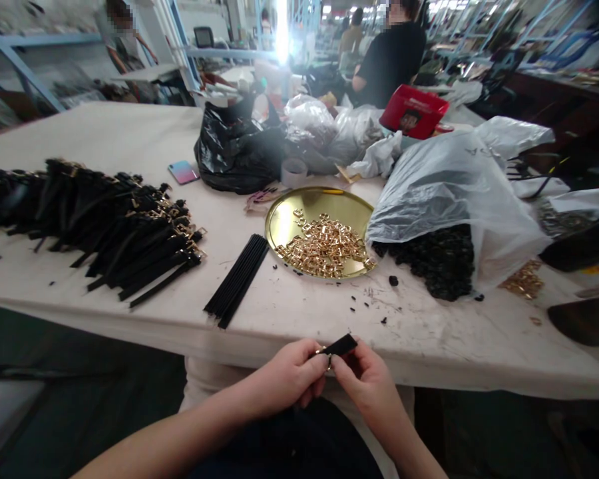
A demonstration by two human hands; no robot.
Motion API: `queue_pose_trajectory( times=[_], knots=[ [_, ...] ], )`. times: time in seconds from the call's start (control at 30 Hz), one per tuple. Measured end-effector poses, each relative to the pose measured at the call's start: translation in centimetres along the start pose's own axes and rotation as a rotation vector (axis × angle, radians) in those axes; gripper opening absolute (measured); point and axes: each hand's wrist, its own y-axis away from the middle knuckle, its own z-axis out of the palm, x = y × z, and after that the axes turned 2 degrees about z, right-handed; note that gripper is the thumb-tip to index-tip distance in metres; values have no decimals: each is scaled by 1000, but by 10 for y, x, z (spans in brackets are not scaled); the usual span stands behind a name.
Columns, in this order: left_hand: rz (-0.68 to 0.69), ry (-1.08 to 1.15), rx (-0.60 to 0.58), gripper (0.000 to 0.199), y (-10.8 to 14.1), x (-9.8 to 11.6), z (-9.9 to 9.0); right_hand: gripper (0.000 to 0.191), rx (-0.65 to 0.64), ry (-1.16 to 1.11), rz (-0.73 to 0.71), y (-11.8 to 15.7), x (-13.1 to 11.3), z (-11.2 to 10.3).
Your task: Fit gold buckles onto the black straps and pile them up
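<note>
**Both hands pinching a short black strap at the desk's near edge**

From the head view, the left hand (295,374) is pinching a black strap (343,344) at its left end, beside a small gold buckle (329,362); the right hand (372,380) is gripping the strap from the right, its thumb reaching towards the buckle; both grips are narrow. The strap is lying between the hands, its long axis slanting up from the buckle towards the right fingers; the buckle is sitting between the two thumbs, so neither hand is clearly nearer. Beyond them on the desk (299,319), a bundle of black strips (237,281) is resting ahead and to the left, nearer the left hand; gold buckles (329,246) are lying heaped on a round tray (278,223) straight ahead.
</note>
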Motion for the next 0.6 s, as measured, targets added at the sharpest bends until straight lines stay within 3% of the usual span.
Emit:
queue_pose_trajectory(
  times=[0.13,0.33,0.4,0.57,0.6],
  knots=[
    [21,-111,101,15,2,-5,5,11,74,198,-174,6,-2,0],
    [120,-143,68,14,12,-3,5,16,18,-70,18,9,-4,1],
    [126,-145,56,14,14,-2,3,15,27,-123,20,11,-4,4],
    [119,-134,55,19,12,-4,-3,1,200,77,-290,18,-4,13],
    [115,-127,51,20,10,-5,-4,5,223,105,-351,18,-4,14]
  ],
)
